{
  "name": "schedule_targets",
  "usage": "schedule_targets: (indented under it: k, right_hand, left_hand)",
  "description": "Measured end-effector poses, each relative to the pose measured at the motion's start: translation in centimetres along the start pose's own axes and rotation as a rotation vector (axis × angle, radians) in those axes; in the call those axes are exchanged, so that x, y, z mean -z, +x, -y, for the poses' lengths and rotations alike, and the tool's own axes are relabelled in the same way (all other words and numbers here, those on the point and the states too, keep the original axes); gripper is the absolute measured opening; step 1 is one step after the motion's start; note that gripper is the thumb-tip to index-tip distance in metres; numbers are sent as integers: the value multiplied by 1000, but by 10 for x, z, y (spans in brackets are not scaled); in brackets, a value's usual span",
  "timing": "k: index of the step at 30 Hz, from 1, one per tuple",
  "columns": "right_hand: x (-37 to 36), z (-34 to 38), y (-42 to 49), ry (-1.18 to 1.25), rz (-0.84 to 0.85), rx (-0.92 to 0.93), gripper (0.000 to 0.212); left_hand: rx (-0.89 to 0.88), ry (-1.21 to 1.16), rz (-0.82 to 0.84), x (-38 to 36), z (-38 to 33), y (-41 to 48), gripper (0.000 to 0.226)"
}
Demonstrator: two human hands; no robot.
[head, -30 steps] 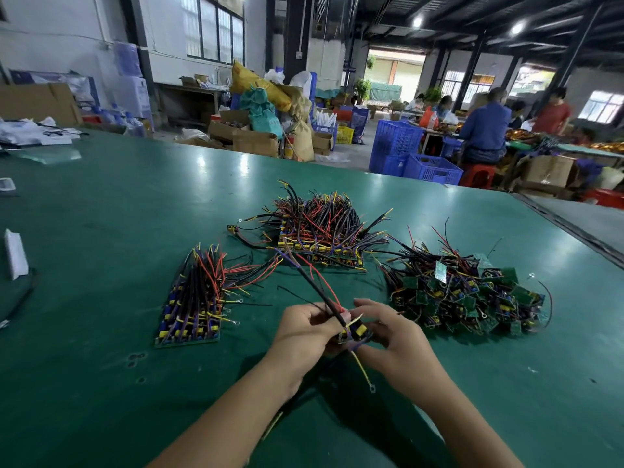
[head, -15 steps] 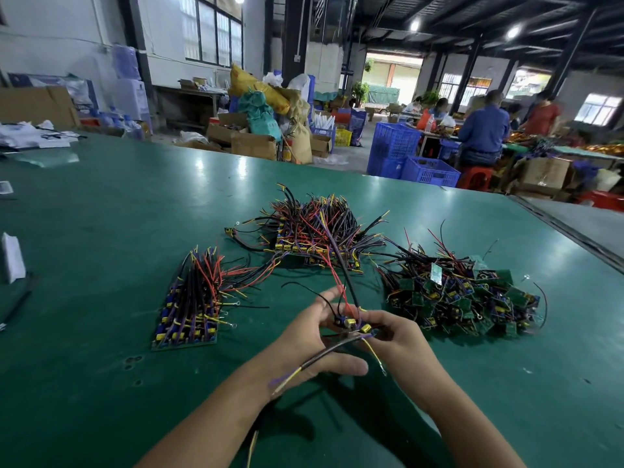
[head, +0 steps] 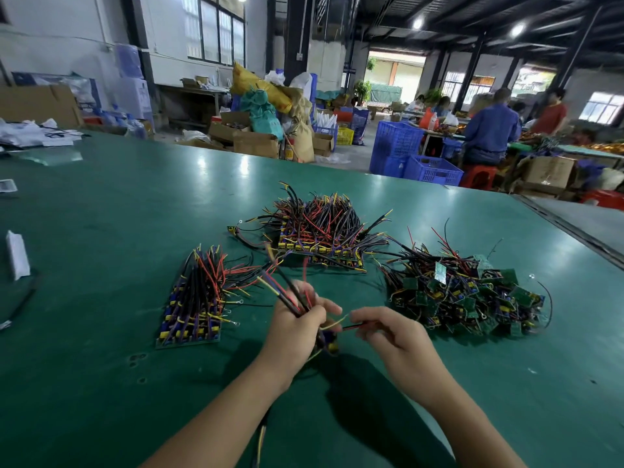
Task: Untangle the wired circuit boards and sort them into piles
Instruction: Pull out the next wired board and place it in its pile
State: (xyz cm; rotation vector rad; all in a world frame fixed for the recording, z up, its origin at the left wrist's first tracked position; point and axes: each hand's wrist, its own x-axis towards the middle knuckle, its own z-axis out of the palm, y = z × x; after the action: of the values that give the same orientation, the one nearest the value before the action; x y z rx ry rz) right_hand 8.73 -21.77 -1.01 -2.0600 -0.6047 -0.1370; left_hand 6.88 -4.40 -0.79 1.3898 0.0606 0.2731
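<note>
**Condition.** One board, blurred and partly hidden, is held above the worktop, on the camera side of the stack. The left hand has its fingers curled round the board's bundled wires, which point up toward the stack. The right hand has its fingers pinching one red lead, drawn out sideways from the board.

**Hazards.**
1. Joint strain. A hard pull on the lead against the left-hand grip would probably load its joint at the board and could tear it.
2. Snagging. The wire tips end close to the stack's near edge, and it cannot be told whether they are clear of it. A sweep could hook the stack's wires and drag it out of order.
3. Re-tangling. The row, left of the stack, fans loose ends toward the held wires. The heap, right of the stack, lies near the right hand. Lowering the board carelessly could catch either.
4. Missorting. Motion blur hides the board type, so confirm it before placing.
</note>
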Motion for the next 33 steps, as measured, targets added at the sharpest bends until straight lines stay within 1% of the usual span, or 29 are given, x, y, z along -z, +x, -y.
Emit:
schedule_targets:
  k: [2, 4, 5, 7, 8, 9, 10, 11, 13, 14, 15, 17, 19, 21, 23, 24, 25, 27, 28, 29, 31, 32, 33]
  right_hand:
    - [-3, -1, 1, 11, -67, 52, 45]
    - [-4, -1, 1, 67, -133, 118, 48]
    - [-5, -1, 2, 105, -166, 144, 54]
    - [-6, 2, 1, 192, -220, 170, 74]
    - [-7, 2, 1, 225, -236, 174, 82]
    - [-8, 3, 2, 251, -242, 181, 84]
    - [-9, 5, 1, 275, -242, 193, 82]
    - [-10, 6, 1, 300, -241, 205, 79]
    - [-11, 11, -1, 378, -238, 215, 73]
    - [-12, 14, -2, 414, -230, 222, 71]
    - [-13, 17, -2, 424, -224, 236, 70]
    - [-13, 18, -3, 382, -236, 255, 75]
    - [-9, 16, -4, 279, -204, 225, 82]
    - [-9, 16, -5, 103, -80, 163, 87]
    - [-15, 16, -7, -40, 59, 129, 90]
    - [-20, 17, -7, -91, 86, 127, 90]
    - [-25, 18, -6, -126, 84, 126, 89]
    - [-31, 21, -6, -134, 61, 103, 86]
    - [-32, 21, -5, -130, 56, 102, 81]
    - [-33, 21, -5, -140, 54, 116, 71]
    - [-35, 21, -6, -199, 50, 146, 47]
    - [-37, 22, -7, -226, 50, 141, 38]
    - [-39, 23, -7, -243, 52, 131, 35]
  left_hand:
    - [-9, 21, 9, 0, 0, 0, 31]
    - [-41, 79, 35, -2, 2, -1, 38]
    - [-53, 114, 59, -3, 3, -2, 40]
    - [-62, 161, 122, -4, 7, -2, 35]
    - [-64, 177, 158, -4, 9, -2, 30]
    - [-64, 192, 190, -4, 10, -2, 22]
    - [-63, 210, 221, -5, 11, -3, 13]
    - [-70, 232, 261, -4, 10, -4, 12]
    - [-109, 276, 366, -3, 9, -6, 29]
    - [-132, 304, 406, -3, 9, -7, 32]
    - [-160, 320, 422, -4, 8, -9, 27]
    - [-198, 296, 340, -9, 7, -10, 11]
    - [-207, 210, 217, -10, 6, -7, 15]
    - [-192, 92, 158, -9, 3, -5, 17]
    - [-153, -14, 117, -10, -1, -6, 28]
    - [-120, -66, 96, -11, -2, -7, 32]
    - [-74, -122, 70, -13, -2, -7, 30]
    - [16, -234, 41, -17, -2, -8, 28]
    - [49, -290, 39, -18, -2, -8, 30]
    - [73, -319, 38, -17, -3, -7, 34]
    - [73, -286, 45, -16, -3, -6, 40]
    - [65, -257, 55, -16, -3, -7, 41]
    - [61, -231, 74, -16, -3, -8, 42]
